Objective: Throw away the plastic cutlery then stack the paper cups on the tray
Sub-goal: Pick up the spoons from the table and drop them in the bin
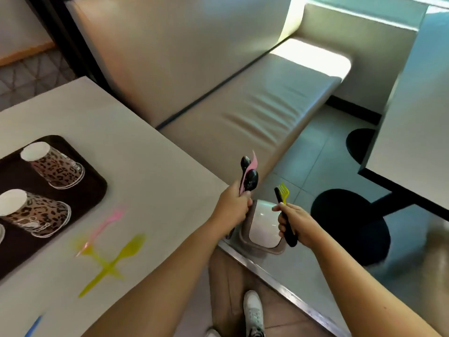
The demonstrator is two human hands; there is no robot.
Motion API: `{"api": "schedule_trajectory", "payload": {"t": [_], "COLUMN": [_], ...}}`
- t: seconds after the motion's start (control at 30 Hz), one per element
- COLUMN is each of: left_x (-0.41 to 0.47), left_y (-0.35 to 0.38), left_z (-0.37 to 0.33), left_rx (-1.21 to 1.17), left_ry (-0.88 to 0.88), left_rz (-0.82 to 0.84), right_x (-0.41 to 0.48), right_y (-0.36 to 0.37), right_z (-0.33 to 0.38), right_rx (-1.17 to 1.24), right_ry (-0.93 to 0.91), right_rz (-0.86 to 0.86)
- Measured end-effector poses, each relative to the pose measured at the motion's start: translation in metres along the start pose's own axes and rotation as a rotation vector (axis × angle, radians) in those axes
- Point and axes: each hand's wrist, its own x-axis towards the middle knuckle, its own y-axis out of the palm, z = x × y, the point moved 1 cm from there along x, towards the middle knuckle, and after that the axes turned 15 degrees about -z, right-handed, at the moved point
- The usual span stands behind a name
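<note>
— What do we have in each grip?

— Our left hand (232, 206) is closed round a bunch of cutlery: two black spoons (250, 180) and a pink piece (253, 162) stand up out of the top of the fist, bowls uppermost. Our right hand (295, 224) is closed on a black utensil (286, 222) and a yellow fork (283, 190); the fork's tines and one black end rise above the fingers, and the other black end sticks out below the palm.

— And where are both hands relative to the bin?

— They are held off the edge of the surface (136, 166), over the floor, one on either side of the bin (263, 229) as we see it. Its white swing lid shows between them. We cannot tell how high above it they are.

— What is left on the surface?

— A pink fork (104, 223) and two yellow pieces (111, 262) lie crossed near the front, well apart from both hands and blurred. A blue piece (34, 327) shows at the near edge.

— The cups?

— Two leopard-print paper cups (52, 164) sit upside down on the dark tray (97, 188) at the left, apart from each other, and not stacked. A sliver of something pale shows at the tray's left edge; we cannot tell what it is.
</note>
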Motion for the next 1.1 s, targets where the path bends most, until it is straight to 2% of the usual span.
{"api": "schedule_trajectory", "payload": {"t": [0.13,0.33,0.47,0.7,0.83,0.97,1.1], "left_x": [-0.009,0.009,0.032,0.079,0.1,0.119,0.137], "left_y": [0.054,0.104,0.129,0.165,0.178,0.192,0.208], "left_z": [0.043,0.131,0.18,0.235,0.252,0.259,0.259], "left_rx": [0.073,0.251,0.236,0.255,0.266,0.18,0.046], "left_ry": [-0.069,-0.403,-0.622,-0.761,-0.802,-0.899,-0.988], "left_rz": [0.13,0.233,0.149,0.068,0.024,-0.031,-0.073], "right_x": [0.02,0.064,0.106,0.185,0.212,0.227,0.236], "right_y": [-0.035,-0.045,-0.04,-0.023,-0.013,-0.004,0.004], "right_z": [-0.063,-0.121,-0.144,-0.181,-0.188,-0.189,-0.189], "right_rx": [-0.134,-0.266,-0.277,-0.258,-0.238,-0.13,-0.065], "right_ry": [0.166,0.372,0.462,0.578,0.557,0.587,0.536], "right_rz": [-0.016,0.032,0.098,0.095,0.003,-0.051,-0.022]}}
